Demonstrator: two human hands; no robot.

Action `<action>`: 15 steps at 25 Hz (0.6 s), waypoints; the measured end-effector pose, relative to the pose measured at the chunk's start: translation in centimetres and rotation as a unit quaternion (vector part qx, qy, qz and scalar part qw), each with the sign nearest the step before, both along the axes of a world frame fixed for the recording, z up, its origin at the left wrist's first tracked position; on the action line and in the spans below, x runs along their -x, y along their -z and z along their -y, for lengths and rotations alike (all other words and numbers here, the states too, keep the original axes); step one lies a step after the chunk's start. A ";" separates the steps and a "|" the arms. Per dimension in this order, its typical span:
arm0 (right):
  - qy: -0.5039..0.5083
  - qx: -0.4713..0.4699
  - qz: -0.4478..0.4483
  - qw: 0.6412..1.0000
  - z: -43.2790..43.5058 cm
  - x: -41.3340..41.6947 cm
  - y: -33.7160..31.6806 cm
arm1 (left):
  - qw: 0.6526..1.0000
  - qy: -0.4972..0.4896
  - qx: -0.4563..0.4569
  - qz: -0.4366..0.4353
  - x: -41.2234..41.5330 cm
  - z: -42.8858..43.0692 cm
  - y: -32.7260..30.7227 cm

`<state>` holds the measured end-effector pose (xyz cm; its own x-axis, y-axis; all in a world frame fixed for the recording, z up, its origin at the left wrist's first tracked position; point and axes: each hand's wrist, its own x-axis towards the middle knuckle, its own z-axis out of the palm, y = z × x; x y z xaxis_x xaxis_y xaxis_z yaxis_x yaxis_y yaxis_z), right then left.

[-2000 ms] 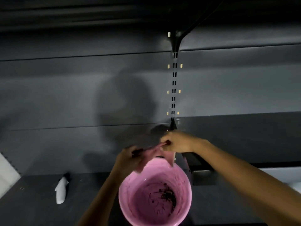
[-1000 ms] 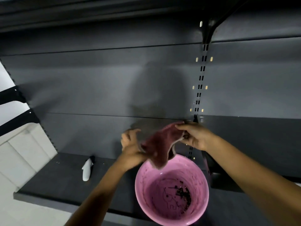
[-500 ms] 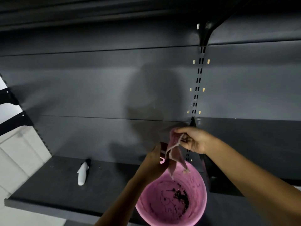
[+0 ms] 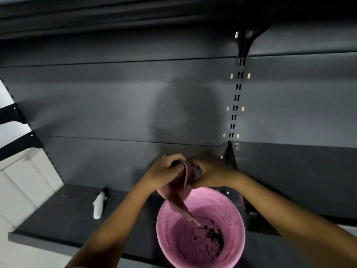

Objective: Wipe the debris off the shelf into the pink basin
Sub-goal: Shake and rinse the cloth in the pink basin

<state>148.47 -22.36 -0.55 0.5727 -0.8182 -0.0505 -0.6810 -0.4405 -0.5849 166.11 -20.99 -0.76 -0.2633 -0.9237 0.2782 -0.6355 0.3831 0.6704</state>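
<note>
The pink basin (image 4: pixel 236 219) stands on the dark shelf (image 4: pixel 63 215), near its front edge. Dark debris (image 4: pixel 214 236) lies in a heap on the basin's bottom. Above the basin's far rim, my left hand (image 4: pixel 164 172) and my right hand (image 4: pixel 210 174) are pressed close together, both gripping a pink cloth (image 4: pixel 178 200). The cloth hangs folded from my hands, and its lower end dips inside the basin, just above the debris.
A white spray bottle (image 4: pixel 99 205) lies on the shelf to the left of the basin. A slotted upright (image 4: pixel 234 105) runs up the dark back panel, with a bracket behind my right hand. The shelf's left end meets a white tiled wall (image 4: pixel 19 186).
My hands have come together and folded the cloth between them. The cloth's tail now hangs deeper into the basin. The view has shifted slightly.
</note>
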 end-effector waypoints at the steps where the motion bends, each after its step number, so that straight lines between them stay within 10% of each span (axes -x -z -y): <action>1: -0.016 -0.049 0.035 0.998 0.0 -0.6 0.3 | 1.000 0.006 -0.005 0.002 -0.2 -0.1 -0.4; 4: -0.047 -0.148 0.117 0.981 -0.7 -1.8 0.7 | 1.000 0.000 -0.011 0.015 -1.1 -0.3 -1.1; 7: 0.073 0.100 0.023 0.992 -0.4 -2.1 0.8 | 0.999 -0.042 -0.009 0.015 -1.7 -0.5 -0.9; 15: 0.115 0.175 0.001 0.978 -0.8 -2.7 1.4 | 0.996 -0.080 -0.003 -0.026 -1.3 -0.7 -0.6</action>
<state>151.16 -21.58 -1.99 0.3720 -0.8922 0.2562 -0.7849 -0.4496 -0.4264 167.37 -20.27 -0.15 -0.0976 -0.9542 0.2828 -0.6531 0.2758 0.7053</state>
